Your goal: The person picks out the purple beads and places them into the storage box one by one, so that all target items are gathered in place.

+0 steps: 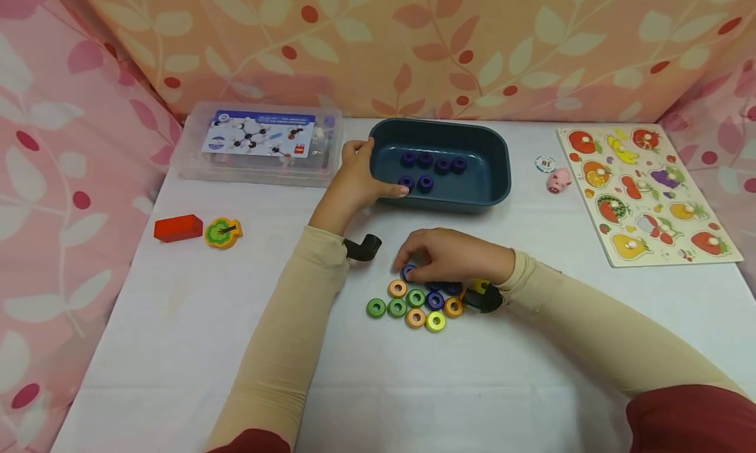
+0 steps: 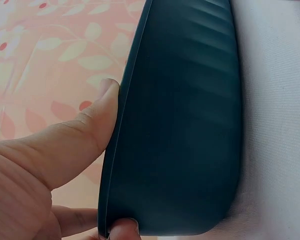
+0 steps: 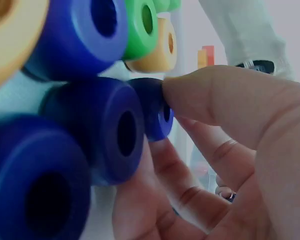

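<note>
Right hand (image 1: 455,255) pinches a hole-up purple ring (image 1: 405,270) mid-frame; left hand (image 1: 359,180) grips the crosswise-long upper-centre bin (image 1: 457,202) holding six purple beads (image 1: 425,159).

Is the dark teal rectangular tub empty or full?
Neither: six round purple rings lie in the tub, bare floor showing around them.

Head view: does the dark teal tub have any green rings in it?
No, the six rings lying in the tub are all dark purple.
</note>
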{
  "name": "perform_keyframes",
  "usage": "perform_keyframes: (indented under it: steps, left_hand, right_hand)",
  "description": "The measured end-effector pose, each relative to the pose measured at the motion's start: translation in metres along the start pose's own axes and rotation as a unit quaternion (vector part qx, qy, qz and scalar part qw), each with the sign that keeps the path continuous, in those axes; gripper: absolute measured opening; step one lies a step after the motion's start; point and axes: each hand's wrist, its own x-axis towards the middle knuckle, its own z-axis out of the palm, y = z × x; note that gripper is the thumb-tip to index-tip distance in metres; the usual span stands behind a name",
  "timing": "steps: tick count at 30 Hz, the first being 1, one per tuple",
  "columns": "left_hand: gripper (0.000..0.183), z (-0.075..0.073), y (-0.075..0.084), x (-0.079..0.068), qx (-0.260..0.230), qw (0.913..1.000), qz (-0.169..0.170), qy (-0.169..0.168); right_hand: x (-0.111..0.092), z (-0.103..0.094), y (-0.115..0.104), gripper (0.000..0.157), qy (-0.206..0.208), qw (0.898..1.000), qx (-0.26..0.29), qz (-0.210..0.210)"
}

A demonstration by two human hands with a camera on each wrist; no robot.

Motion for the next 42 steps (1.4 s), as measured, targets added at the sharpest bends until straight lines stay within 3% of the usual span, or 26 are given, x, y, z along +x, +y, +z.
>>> perform_keyframes:
  steps: [4, 7, 11, 14, 17, 20, 23, 26, 29, 33, 36, 42]
  left_hand:
    - [0.121, 0.0, 0.0, 0.0, 0.0, 1.0, 0.003, 0.001]
    - [0.121, 0.0, -0.001, 0.0, 0.002, 1.0, 0.007, 0.001]
    - [0.123, 0.0, -0.002, 0.001, 0.002, 1.0, 0.007, 0.003]
    - [0.123, -0.001, -0.002, 0.002, 0.001, 1.0, 0.002, 0.006]
    - [0.122, -0.002, -0.003, 0.002, 0.0, 1.0, -0.004, 0.007]
    - [0.122, -0.001, -0.003, 0.003, 0.0, 1.0, -0.005, 0.002]
    - [0.122, 0.0, -0.002, 0.002, -0.003, 1.0, -0.003, -0.001]
    - [0.122, 0.0, -0.001, 0.001, -0.006, 1.0, -0.004, 0.002]
    - [0.123, 0.0, 0.0, 0.001, -0.005, 1.0, -0.006, 0.004]
    - [0.124, 0.001, 0.0, 0.001, -0.004, 1.0, -0.007, 0.004]
    - [0.124, 0.001, 0.0, 0.001, -0.005, 1.0, -0.006, 0.005]
    - [0.123, 0.001, -0.001, 0.001, 0.0, 1.0, -0.007, 0.003]
  right_hand:
    - [-0.001, -0.002, 0.0, 0.015, -0.004, 1.0, 0.001, 0.003]
    - [-0.006, -0.016, -0.004, 0.014, 0.01, 1.0, 0.003, 0.019]
    - [-0.014, -0.063, -0.009, 0.017, 0.068, 0.996, -0.018, 0.062]
    - [-0.009, -0.102, -0.001, 0.021, 0.099, 0.989, -0.011, 0.11]
    - [0.009, -0.127, 0.019, 0.026, 0.083, 0.985, 0.006, 0.151]
    - [0.029, -0.135, 0.04, 0.029, 0.039, 0.984, 0.006, 0.174]
    - [0.041, -0.135, 0.054, 0.028, 0.014, 0.982, -0.005, 0.189]
    - [0.042, -0.135, 0.057, 0.029, 0.016, 0.98, 0.0, 0.196]
    - [0.033, -0.136, 0.05, 0.032, 0.038, 0.981, -0.013, 0.189]
    - [0.006, -0.13, 0.032, 0.032, 0.087, 0.982, -0.011, 0.17]
    - [-0.017, -0.11, 0.015, 0.026, 0.093, 0.986, 0.011, 0.135]
    - [-0.037, -0.044, 0.007, 0.021, -0.015, 0.997, 0.027, 0.065]
